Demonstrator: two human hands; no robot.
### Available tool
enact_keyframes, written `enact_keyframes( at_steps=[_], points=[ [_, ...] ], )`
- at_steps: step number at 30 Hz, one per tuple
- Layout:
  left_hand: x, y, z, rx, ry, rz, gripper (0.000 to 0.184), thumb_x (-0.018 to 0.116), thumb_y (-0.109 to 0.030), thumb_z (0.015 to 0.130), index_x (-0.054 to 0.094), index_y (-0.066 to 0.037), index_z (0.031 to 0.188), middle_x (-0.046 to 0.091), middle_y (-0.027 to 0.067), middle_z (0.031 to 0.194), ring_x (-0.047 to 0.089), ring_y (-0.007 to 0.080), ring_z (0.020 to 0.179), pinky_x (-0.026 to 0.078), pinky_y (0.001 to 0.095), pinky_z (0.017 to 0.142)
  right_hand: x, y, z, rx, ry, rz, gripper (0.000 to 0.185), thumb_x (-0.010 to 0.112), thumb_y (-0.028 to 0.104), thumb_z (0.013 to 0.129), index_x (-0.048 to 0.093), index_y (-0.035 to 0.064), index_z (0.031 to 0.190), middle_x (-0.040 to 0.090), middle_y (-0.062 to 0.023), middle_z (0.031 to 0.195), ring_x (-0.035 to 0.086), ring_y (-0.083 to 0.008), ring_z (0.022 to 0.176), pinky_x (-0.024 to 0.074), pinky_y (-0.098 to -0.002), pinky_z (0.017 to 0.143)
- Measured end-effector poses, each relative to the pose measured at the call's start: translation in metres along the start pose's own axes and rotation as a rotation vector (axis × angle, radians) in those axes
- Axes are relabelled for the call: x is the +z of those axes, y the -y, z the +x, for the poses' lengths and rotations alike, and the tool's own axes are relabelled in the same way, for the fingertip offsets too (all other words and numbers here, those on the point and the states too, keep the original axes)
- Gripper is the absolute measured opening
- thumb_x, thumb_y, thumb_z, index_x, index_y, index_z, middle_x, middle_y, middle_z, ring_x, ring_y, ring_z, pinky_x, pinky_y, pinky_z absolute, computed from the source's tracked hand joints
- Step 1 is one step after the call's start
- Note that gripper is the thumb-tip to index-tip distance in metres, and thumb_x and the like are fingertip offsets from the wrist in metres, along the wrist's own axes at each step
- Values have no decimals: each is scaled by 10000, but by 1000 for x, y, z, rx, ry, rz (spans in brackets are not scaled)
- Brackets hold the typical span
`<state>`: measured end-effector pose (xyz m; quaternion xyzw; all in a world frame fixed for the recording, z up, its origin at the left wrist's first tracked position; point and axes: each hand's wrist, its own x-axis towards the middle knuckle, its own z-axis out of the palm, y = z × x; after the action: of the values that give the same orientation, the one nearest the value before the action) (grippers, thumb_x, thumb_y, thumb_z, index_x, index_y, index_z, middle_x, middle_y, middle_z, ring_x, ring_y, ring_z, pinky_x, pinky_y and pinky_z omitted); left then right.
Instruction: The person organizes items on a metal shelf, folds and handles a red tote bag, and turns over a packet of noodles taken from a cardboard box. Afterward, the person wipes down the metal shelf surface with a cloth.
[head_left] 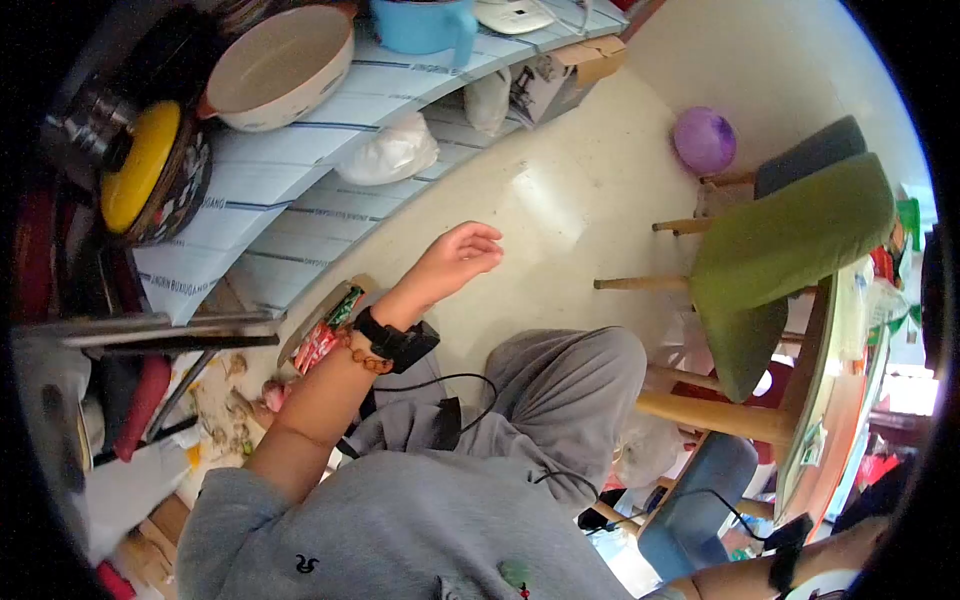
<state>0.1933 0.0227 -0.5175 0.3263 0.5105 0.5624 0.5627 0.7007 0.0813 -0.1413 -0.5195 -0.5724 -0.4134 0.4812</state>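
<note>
My left hand (465,258) is held out over the pale floor (545,225), with nothing in it. Its fingers are loosely bent, with a gap between them and the thumb. A black strap with a small black device (400,342) and a beaded bracelet (370,355) circle that wrist. The nearest things to the hand are the lower shelf (330,215) and a white plastic bag (395,150) lying on it. My right forearm (735,578), with a black band (790,560), reaches toward the lower right edge, where the hand is lost in the dark border.
On the counter (400,85) are a large bowl-shaped pan (282,65), a blue container (425,25) and a yellow lid (142,168). A green chair (790,225), a blue chair (700,500) and a table (815,400) stand to the right. A purple ball (704,140) lies near the wall.
</note>
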Motion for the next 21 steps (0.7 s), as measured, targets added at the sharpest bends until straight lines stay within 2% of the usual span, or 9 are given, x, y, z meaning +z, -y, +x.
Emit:
enact_keyframes(
  at_steps=[3, 7, 8, 9, 10, 13, 16, 20, 21],
  points=[
    [16, -8, -11, 108, 120, -35, 470, 667, -199, 881, 473, -32, 1275, 580, 99, 1173, 565, 186, 1091, 457, 303, 939, -1, 122, -62, 126, 257, 555, 292, 580, 213, 899, 619, -7, 1087, 630, -183, 1010, 613, -294, 918, 467, -377, 864],
    [43, -37, -49, 426, 300, -207, 689, 722, -378, 830, 426, -19, 1338, 554, 125, 1216, 493, 210, 1191, 407, 343, 1000, 14, 247, -128, 310, 916, 1056, 247, 600, 182, 888, 627, -4, 1049, 636, -142, 977, 610, -243, 892, 472, -353, 842],
    [44, -32, -59, 493, 288, -277, 745, 726, -420, 811, 411, -18, 1354, 537, 122, 1242, 464, 206, 1213, 381, 353, 1021, 26, 275, -148, 128, 1037, 1048, 157, 652, 75, 836, 624, -1, 971, 630, -76, 915, 566, -146, 866, 457, -289, 810],
    [33, -27, -67, 442, 362, -274, 736, 729, -403, 817, 410, -13, 1353, 533, 103, 1251, 459, 185, 1203, 378, 346, 1020, 38, 305, -159, 81, 1382, 1149, 144, 666, 18, 811, 621, -5, 945, 632, -79, 893, 577, -152, 850, 458, -272, 778],
    [22, -22, -75, 390, 434, -267, 726, 731, -387, 822, 408, -9, 1352, 529, 85, 1260, 453, 164, 1192, 376, 339, 1018, 48, 334, -173, -118, 1519, 1219, 133, 663, 37, 823, 608, -19, 931, 625, -89, 846, 580, -146, 821, 454, -261, 752],
    [-3, -6, -100, 248, -23, -424, 602, 731, -283, 844, 457, -3, 1301, 554, 50, 1212, 490, 130, 1130, 399, 296, 984, 84, 390, -207, -294, 1724, 1433, 154, 683, 67, 822, 619, -37, 915, 617, -85, 810, 569, -136, 779, 458, -267, 718],
    [-30, -3, -129, 354, -421, -348, 351, 730, -139, 834, 531, -42, 1107, 565, -13, 1038, 515, 81, 980, 431, 263, 885, 96, 438, -211, -508, 1945, 1429, 276, 760, 152, 770, 621, -16, 939, 629, -92, 822, 587, -170, 778, 466, -278, 731],
    [-58, 10, -159, 452, -690, 66, 295, 724, -49, 788, 497, -69, 975, 511, -24, 906, 486, 69, 882, 426, 242, 792, 138, 489, -248, -1205, 2200, 1110, 409, 807, 192, 640, 632, 4, 958, 665, -143, 892, 632, -217, 792, 486, -318, 741],
    [-59, 15, -164, 516, -701, 152, 315, 697, -6, 755, 494, -63, 988, 499, -12, 897, 475, 73, 871, 418, 234, 785, 145, 503, -260, -1380, 2114, 983, 391, 793, 176, 641, 635, 9, 957, 662, -136, 917, 621, -221, 802, 477, -315, 741]
  ],
)
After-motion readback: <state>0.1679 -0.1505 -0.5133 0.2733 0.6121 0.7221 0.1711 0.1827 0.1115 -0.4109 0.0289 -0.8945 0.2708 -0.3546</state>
